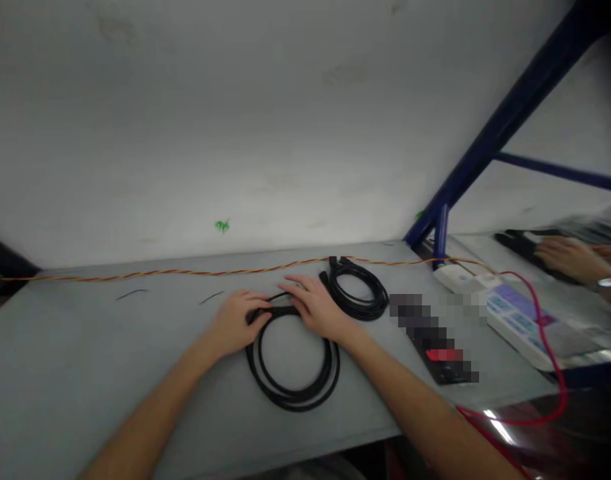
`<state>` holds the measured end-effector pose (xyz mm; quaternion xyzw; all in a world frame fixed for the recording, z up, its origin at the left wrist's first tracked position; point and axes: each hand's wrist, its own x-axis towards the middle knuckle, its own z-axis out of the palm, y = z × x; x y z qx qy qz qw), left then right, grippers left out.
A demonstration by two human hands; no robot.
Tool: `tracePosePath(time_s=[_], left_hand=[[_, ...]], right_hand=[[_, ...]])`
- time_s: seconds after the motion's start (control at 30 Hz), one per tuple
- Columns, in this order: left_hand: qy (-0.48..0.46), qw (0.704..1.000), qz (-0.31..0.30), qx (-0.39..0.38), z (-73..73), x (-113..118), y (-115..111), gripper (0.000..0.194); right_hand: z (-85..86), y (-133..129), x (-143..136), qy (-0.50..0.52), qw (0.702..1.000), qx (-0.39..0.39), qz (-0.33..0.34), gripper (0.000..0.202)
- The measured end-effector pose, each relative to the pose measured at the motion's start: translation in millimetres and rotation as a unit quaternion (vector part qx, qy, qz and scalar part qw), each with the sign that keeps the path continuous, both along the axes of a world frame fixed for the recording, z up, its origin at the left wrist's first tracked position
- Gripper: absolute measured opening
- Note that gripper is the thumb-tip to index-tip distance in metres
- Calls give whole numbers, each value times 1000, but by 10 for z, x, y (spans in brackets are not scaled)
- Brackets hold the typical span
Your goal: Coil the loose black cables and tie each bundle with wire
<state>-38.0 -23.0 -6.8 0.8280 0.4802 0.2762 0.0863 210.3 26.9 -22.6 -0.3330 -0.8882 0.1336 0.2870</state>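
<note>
A coiled black cable (295,400) lies on the grey tabletop in front of me, wound in several loose loops. My left hand (239,323) grips the coil at its upper left, thumb and fingers closed round the strands. On the upper right of the same coil, my right hand (319,310) holds the cable between thumb and fingers, which partly hide it. Just behind my right hand rests a second coiled black cable (360,310), smaller and tighter, with its plug ends pointing to the back.
Along the back runs a twisted red-and-yellow wire (175,271). Two short dark ties (211,298) lie left. On the right are a partly blurred dark item (435,347), a white power strip (515,327), a red cable (550,347) and a blue frame (478,143). Another person's hand (570,257) works beyond.
</note>
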Motion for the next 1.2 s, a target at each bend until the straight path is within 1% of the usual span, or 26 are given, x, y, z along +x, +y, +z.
tracePosePath(time_s=[0.03, 0.1, 0.17, 0.23, 0.37, 0.4, 0.5, 0.67, 0.73, 0.8, 0.87, 0.9, 0.97, 1.07, 1.2], left_hand=[[-2, 1000, 0, 7, -2, 16, -8, 19], [-7, 1000, 10, 26, -6, 41, -27, 17], [-9, 999, 24, 45, -11, 52, -48, 17], [-10, 997, 30, 66, -11, 46, -66, 18], [-10, 992, 44, 114, 20, -14, -74, 22], [0, 992, 54, 111, 34, -39, -70, 23], [45, 993, 88, 70, 78, -144, -49, 27], [71, 991, 105, 30, 129, -332, -14, 25], [66, 994, 84, 25, 141, -349, -16, 27], [55, 998, 32, 23, 149, -312, -36, 37], [53, 998, -30, 15, 148, -234, -72, 48], [56, 997, -54, 9, 143, -187, -94, 51], [67, 995, -80, 3, 122, -96, -135, 50], [79, 994, -72, 23, 74, 0, -174, 44], [88, 993, -48, 69, 21, 42, -189, 37]], right_hand=[[-8, 8, -2, -3, 1000, -1, 9, 47], [-9, 13, -4, -18, 1000, -8, 9, 40], [4, 2, -6, -35, 999, -14, -23, 31], [21, -19, -6, -48, 996, -18, -68, 26], [39, -55, 27, -45, 990, -31, -129, 28], [40, -60, 43, -42, 990, -33, -134, 29], [51, -76, 95, -48, 990, -35, -130, 34], [102, -152, 137, -87, 990, -23, -112, 32], [112, -196, 129, -98, 988, -9, -116, 36], [107, -231, 109, -101, 987, 3, -127, 36], [92, -252, 82, -97, 986, 6, -137, 34], [83, -259, 67, -92, 985, 7, -142, 32], [70, -271, 36, -87, 985, 11, -151, 29], [63, -300, -17, -91, 981, 22, -172, 29], [64, -359, -80, -117, 972, 31, -201, 34]])
